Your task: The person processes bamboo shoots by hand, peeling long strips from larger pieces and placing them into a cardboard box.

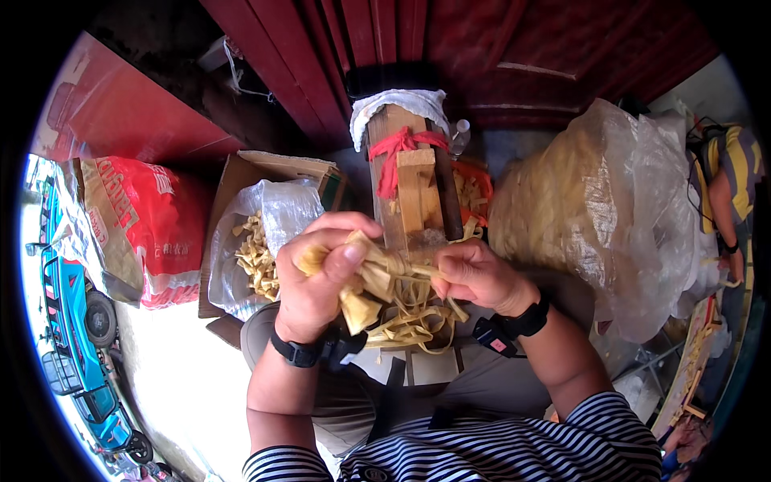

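My left hand is closed around several folded, knotted pieces of a pale yellow strip material, which stick out past the thumb. Between thumb and fingers, my right hand pinches a narrow yellow strip that runs across from the bundle. Loose strips lie in a tangle below both hands, over my lap. Just beyond the hands stands a wooden board with an upright-looking wood block on it, tied by a red cloth strip. Palm and some fingertips of both hands are hidden.
Left, a cardboard box holds a plastic liner with knotted pieces, beside a red sack. Right are a large filled plastic bag and an orange basket. Another person's arm shows far right; a blue vehicle stands far left.
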A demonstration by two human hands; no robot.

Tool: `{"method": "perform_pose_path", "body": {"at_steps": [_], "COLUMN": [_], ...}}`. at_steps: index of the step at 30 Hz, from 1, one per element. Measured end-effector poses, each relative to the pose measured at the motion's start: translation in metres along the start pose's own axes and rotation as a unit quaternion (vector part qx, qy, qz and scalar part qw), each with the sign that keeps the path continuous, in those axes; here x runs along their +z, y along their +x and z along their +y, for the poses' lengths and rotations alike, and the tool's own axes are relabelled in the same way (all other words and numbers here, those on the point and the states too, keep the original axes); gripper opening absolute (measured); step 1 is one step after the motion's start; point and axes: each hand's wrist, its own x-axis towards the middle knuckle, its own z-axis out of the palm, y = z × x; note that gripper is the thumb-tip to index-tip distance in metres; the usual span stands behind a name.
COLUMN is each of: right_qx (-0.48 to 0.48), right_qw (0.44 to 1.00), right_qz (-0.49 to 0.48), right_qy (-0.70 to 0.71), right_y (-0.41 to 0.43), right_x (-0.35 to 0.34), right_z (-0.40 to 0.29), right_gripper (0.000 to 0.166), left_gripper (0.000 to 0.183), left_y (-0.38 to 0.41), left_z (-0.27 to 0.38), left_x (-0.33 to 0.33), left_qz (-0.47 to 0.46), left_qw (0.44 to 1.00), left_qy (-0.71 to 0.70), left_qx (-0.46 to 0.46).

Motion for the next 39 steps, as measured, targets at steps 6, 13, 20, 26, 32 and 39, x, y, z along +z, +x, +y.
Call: {"method": "perform_pose_path", "body": {"at_steps": [6, 13, 20, 26, 32, 39], "right_qx": [0.033, 0.000, -0.167, -0.160, -0.280, -0.223], "right_qw": [0.991, 0.946, 0.756, 0.785, 0.941, 0.958], "right_qz": [0.097, 0.206, 0.338, 0.385, 0.189, 0.117], "right_qy": [-0.084, -0.250, -0.535, -0.458, -0.023, -0.141], "right_y": [0.005, 0.007, 0.038, 0.037, 0.026, 0.022], "right_x": [0.004, -0.007, -0.036, -0.057, -0.024, -0.007], "right_z": [-0.010, -0.015, 0.003, 0.004, -0.006, -0.004], "right_gripper": [0.034, 0.028, 0.011, 0.019, 0.026, 0.013], "left_gripper": [0.035, 0.021, 0.011, 0.017, 0.017, 0.042], "left_y": [0.004, 0.005, 0.031, 0.034, 0.018, 0.007], "left_z": [-0.024, -0.036, -0.092, -0.093, -0.063, -0.053], "left_x": [0.010, 0.019, 0.022, 0.023, 0.028, 0.035], "left_qz": [-0.061, 0.005, 0.055, 0.079, -0.062, -0.068], "left_qw": [0.978, 0.965, 0.984, 0.961, 0.941, 0.844], "left_qy": [-0.042, -0.085, 0.070, 0.092, -0.111, -0.402], "left_qx": [-0.194, -0.249, -0.156, -0.248, -0.315, -0.350]}}
